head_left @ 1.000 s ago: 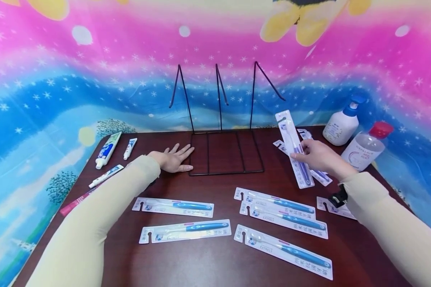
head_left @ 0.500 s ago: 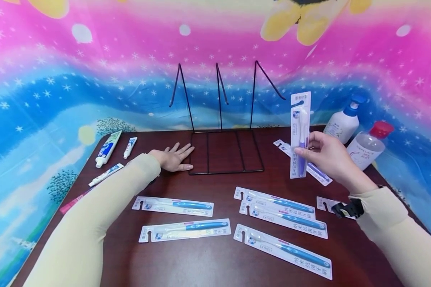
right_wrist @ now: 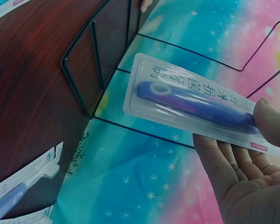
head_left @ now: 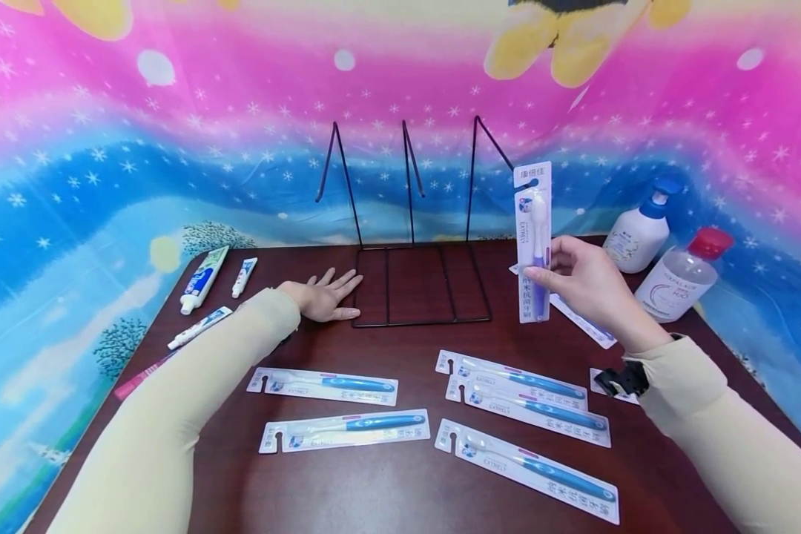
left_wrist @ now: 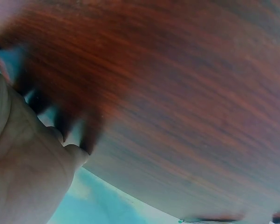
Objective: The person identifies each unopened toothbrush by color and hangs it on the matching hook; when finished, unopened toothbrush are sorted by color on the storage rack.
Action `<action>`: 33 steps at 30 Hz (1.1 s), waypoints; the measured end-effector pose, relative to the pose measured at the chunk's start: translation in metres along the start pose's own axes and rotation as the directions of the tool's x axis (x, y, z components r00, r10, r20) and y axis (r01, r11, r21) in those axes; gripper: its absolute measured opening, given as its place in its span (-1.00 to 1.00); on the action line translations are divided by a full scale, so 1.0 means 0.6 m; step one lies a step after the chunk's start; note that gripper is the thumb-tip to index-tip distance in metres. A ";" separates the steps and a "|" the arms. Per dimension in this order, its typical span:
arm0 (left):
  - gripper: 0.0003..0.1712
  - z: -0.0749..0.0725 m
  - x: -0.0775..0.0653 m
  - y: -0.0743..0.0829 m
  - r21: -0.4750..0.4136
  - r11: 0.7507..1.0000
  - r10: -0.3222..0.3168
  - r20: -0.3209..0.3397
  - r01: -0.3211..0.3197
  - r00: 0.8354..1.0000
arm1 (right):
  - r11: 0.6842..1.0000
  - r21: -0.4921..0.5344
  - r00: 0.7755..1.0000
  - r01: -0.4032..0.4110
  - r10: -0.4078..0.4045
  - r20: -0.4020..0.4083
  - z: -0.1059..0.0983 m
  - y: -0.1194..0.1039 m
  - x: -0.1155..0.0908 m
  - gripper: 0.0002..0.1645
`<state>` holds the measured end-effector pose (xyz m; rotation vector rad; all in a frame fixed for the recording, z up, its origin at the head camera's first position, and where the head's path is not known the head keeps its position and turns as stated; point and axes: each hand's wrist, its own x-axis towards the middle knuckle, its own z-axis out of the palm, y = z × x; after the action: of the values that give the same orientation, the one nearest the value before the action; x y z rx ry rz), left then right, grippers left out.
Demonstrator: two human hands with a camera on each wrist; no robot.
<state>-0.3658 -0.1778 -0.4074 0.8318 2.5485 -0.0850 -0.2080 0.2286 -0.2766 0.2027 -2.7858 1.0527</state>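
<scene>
My right hand (head_left: 584, 285) pinches a packaged purple toothbrush (head_left: 534, 245) between thumb and fingers, the pack upright with its hang hole at the top. That top end overlaps the tip of the right-hand prong of a black wire rack (head_left: 420, 322); whether the prong passes through the hole, I cannot tell. In the right wrist view, the purple handle (right_wrist: 191, 102) shows through the clear blister. My left hand (head_left: 323, 297) lies flat with spread fingers on the table at the left edge of the rack's base, thumb at its front corner.
Packaged blue toothbrushes (head_left: 527, 463) lie across the front of the table (head_left: 347, 489). More purple packs (head_left: 584, 320) lie under and beside the right hand. A pump bottle (head_left: 637, 233) and a red-capped bottle (head_left: 681, 278) stand at right. Toothpaste tubes (head_left: 203, 282) lie at left.
My right hand has lifted the packaged purple toothbrush from beside the bottles, turned it upright and brought it left to the rack's right prong. The left hand has stayed in place.
</scene>
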 end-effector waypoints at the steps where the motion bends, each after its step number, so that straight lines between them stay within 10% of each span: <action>1: -0.02 0.000 0.000 0.000 0.002 1.000 0.001 0.001 -0.001 1.000 | 1.000 -0.003 1.000 0.000 0.000 -0.002 0.002 0.001 0.001 -0.42; 13: -0.05 -0.012 -0.009 0.008 0.040 0.999 -0.021 -0.001 0.021 1.000 | 1.000 -0.010 1.000 0.020 -0.020 -0.018 0.020 0.014 0.032 -0.44; 33: -0.06 -0.005 -0.010 0.010 0.018 0.999 -0.030 0.001 0.030 1.000 | 0.994 0.102 0.998 -0.047 0.042 0.048 0.062 -0.006 0.219 -0.47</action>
<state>-0.3592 -0.1756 -0.4017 0.8002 2.5626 -0.1185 -0.3398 0.1920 -0.2763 0.1800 -2.7904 1.2183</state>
